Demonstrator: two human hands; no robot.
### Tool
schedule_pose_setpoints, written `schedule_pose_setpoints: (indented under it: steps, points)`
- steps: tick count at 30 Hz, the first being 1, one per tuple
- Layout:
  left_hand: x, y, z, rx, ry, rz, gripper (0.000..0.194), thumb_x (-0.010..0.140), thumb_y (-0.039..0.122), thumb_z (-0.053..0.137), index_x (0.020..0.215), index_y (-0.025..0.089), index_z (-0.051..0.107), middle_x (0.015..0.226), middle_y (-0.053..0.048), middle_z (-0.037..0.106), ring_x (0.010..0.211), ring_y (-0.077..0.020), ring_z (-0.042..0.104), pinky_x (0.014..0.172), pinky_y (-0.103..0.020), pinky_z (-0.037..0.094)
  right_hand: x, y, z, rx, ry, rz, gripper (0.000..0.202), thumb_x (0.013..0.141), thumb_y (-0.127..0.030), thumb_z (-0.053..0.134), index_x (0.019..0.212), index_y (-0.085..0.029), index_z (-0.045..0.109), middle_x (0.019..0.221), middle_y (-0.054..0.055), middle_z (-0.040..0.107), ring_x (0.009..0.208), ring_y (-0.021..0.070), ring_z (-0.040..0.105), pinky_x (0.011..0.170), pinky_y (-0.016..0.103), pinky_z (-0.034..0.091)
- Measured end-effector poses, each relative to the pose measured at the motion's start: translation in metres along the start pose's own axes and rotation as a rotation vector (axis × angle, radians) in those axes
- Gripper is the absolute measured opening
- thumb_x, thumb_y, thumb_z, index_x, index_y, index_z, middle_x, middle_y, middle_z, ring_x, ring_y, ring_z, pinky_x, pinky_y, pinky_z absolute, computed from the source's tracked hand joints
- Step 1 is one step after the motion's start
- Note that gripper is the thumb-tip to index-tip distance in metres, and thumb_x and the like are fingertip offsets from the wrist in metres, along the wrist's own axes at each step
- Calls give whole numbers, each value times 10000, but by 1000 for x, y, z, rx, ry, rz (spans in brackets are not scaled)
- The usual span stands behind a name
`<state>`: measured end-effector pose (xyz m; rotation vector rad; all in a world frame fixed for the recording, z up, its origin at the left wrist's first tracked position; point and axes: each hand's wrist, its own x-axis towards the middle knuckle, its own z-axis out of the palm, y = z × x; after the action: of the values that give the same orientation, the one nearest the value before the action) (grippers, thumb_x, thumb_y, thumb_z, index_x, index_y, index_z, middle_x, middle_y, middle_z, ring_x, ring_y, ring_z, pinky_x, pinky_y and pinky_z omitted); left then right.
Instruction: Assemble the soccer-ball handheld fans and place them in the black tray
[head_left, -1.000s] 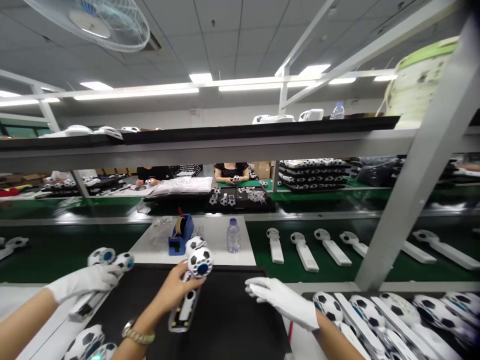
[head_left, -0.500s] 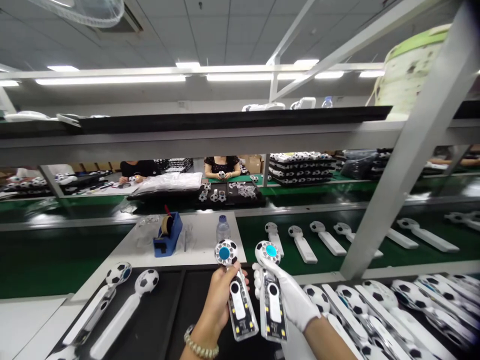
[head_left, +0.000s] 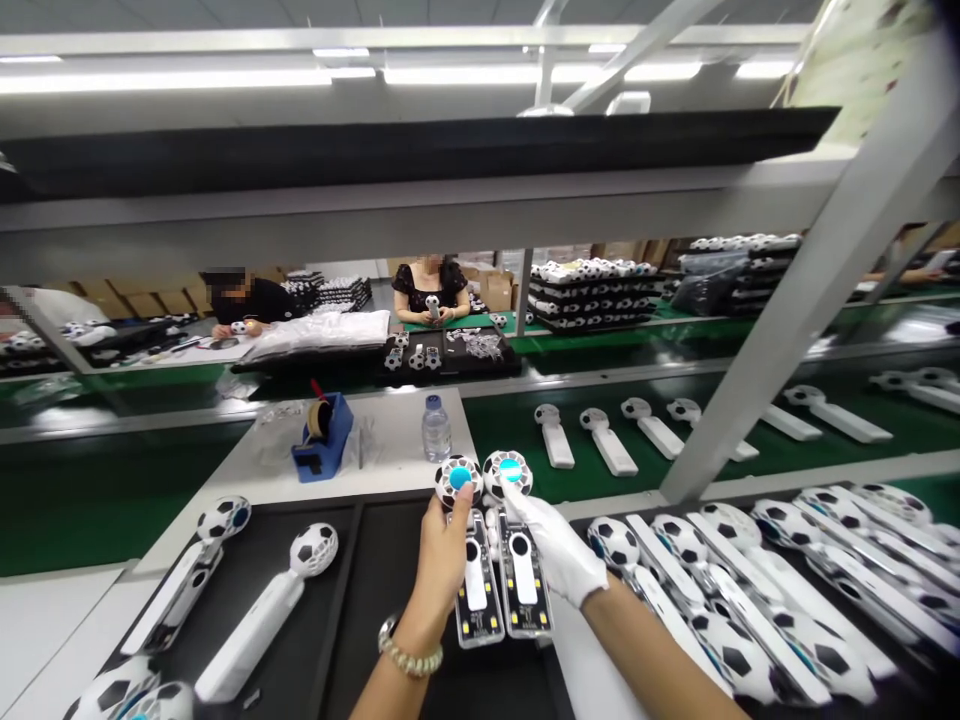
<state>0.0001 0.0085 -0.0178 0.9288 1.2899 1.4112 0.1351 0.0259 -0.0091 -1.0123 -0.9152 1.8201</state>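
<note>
My bare left hand (head_left: 441,550) is closed round a football-patterned handheld fan (head_left: 477,595), its thumb by the blue disc on the head. In my right hand (head_left: 562,550), which wears a white glove, is a matching fan (head_left: 527,590), with a finger lying over its head. Both fans stand side by side, heads up and nearly touching. Their clear handles face me and show circuit boards with yellow parts. Below them is a black tray (head_left: 382,600). Two more fans, one whole white fan (head_left: 259,630) among them, lie in its left part.
Rows of fans (head_left: 712,580) fill a tray at right. Several white fans (head_left: 607,445) rest on the green belt, behind a slanting metal post (head_left: 787,290). A blue tape dispenser (head_left: 322,440) and a water bottle (head_left: 436,430) stand on the white board. Co-workers sit across the line.
The view has tilted downward. Both fans have come closer together, and their heads now nearly meet. Each hand keeps its hold. Across the line, a person's fan is now held upright.
</note>
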Motion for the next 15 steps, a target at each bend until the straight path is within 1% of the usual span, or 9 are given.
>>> schedule_pose_setpoints:
  steps: [4, 9, 10, 12, 14, 15]
  points:
    - [-1, -2, 0, 6, 0, 0, 463, 763, 515, 586, 1072, 175, 633, 1133, -118, 656, 1112, -286, 556, 960, -380, 368, 2, 0, 1, -38, 15, -19, 292, 882, -340, 510, 1088, -137, 550, 1041, 62, 593, 867, 148, 597, 745, 332, 520]
    - [-4, 6, 3, -50, -30, -45, 463, 771, 513, 576, 1070, 163, 630, 1131, -122, 657, 1087, -265, 577, 918, -346, 411, -2, -2, 1, -92, 39, -47, 289, 883, -335, 510, 1089, -137, 552, 1053, 63, 593, 883, 154, 596, 758, 345, 519]
    - [-5, 8, 4, -70, -33, -42, 458, 766, 509, 584, 1052, 154, 636, 1095, -122, 673, 1040, -254, 604, 887, -329, 431, -5, -3, 0, -104, 42, -55, 283, 878, -330, 519, 1078, -133, 557, 1043, 62, 598, 880, 154, 599, 762, 349, 518]
    - [-7, 14, 5, -106, -44, -31, 443, 741, 502, 617, 963, 121, 653, 945, -124, 714, 847, -227, 663, 754, -294, 480, -12, -6, -4, -130, 55, -80, 270, 836, -314, 585, 1034, -129, 581, 1003, 54, 619, 878, 149, 603, 796, 342, 509]
    - [-9, 22, 3, -165, -34, -32, 433, 711, 508, 645, 849, 98, 647, 760, -102, 714, 625, -183, 649, 590, -261, 483, -15, -12, -11, -156, 82, -109, 284, 752, -291, 682, 979, -136, 608, 928, 38, 642, 866, 144, 609, 837, 314, 493]
    - [-10, 26, 0, -209, -22, -45, 441, 707, 520, 642, 818, 93, 638, 691, -85, 698, 551, -161, 623, 532, -247, 470, -13, -15, -16, -144, 103, -101, 293, 717, -300, 713, 944, -144, 614, 866, 26, 645, 827, 142, 615, 835, 308, 495]
